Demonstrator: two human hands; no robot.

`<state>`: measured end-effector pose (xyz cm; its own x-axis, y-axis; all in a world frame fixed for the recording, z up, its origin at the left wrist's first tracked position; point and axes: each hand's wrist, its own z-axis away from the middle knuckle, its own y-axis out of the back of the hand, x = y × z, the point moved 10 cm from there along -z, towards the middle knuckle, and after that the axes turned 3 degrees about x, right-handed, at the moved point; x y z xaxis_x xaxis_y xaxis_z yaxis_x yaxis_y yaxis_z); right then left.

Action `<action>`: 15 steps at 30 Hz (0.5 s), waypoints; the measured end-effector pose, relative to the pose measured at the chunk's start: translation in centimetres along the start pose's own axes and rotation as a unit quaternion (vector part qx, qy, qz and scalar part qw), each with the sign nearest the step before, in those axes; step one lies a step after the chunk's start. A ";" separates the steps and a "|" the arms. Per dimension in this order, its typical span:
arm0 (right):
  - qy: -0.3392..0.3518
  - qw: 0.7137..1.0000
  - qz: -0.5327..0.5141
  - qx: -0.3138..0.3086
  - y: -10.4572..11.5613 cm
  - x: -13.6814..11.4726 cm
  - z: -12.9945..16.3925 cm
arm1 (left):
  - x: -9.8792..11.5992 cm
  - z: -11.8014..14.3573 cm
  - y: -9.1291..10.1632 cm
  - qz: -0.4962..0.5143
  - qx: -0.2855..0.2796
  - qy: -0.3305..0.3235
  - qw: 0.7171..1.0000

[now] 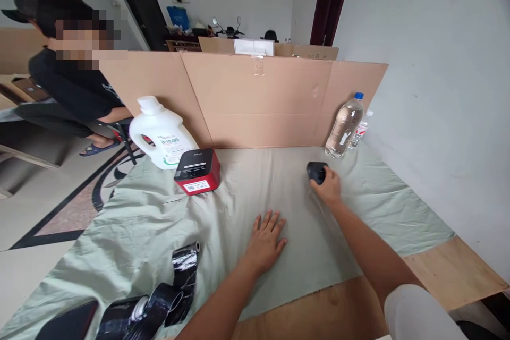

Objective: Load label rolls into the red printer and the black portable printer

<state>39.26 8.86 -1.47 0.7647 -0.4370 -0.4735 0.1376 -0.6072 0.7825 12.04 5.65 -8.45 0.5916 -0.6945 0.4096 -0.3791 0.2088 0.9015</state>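
My left hand (266, 240) lies flat on the pale green cloth (295, 255) near the middle, fingers spread, holding nothing. Farther forward and to the right, my right hand (329, 187) has its thumb and fingers closed around a small black object (316, 171). Its exact kind is hard to make out, and its right side is partly covered by my fingers. This object rests on or just above the cloth, in front of a large clear bottle with a blue cap (346, 126). A smaller clear bottle (360, 132) stands partly hidden behind that one.
A cardboard panel (263, 101) borders the far edge. At left stand a white jug (159, 135) and a red-and-black box (199, 171). Black plastic rolls (159, 303) and a dark flat item (69, 321) lie near left. A seated person (67, 85) is beyond; a wall runs right.
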 end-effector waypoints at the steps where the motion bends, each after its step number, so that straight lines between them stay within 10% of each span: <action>1: -0.043 0.999 0.014 0.013 0.4 2.2 -2.1 | 0.2 0.0 -0.2 -0.014 -0.012 -0.002 1.000; 8: -0.107 0.990 0.083 -0.041 0.3 11.1 -9.2 | 0.2 -0.1 0.1 -0.027 -0.034 0.003 0.999; 15: -0.075 0.986 0.144 -0.037 0.3 9.3 -8.1 | 0.4 0.2 0.6 0.075 -0.078 0.039 0.993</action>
<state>51.56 10.02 -2.37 0.6776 -0.6813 -0.2770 -0.0220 -0.3952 0.9183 11.94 5.34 -7.79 0.5922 -0.5936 0.5449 -0.3561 0.4138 0.8378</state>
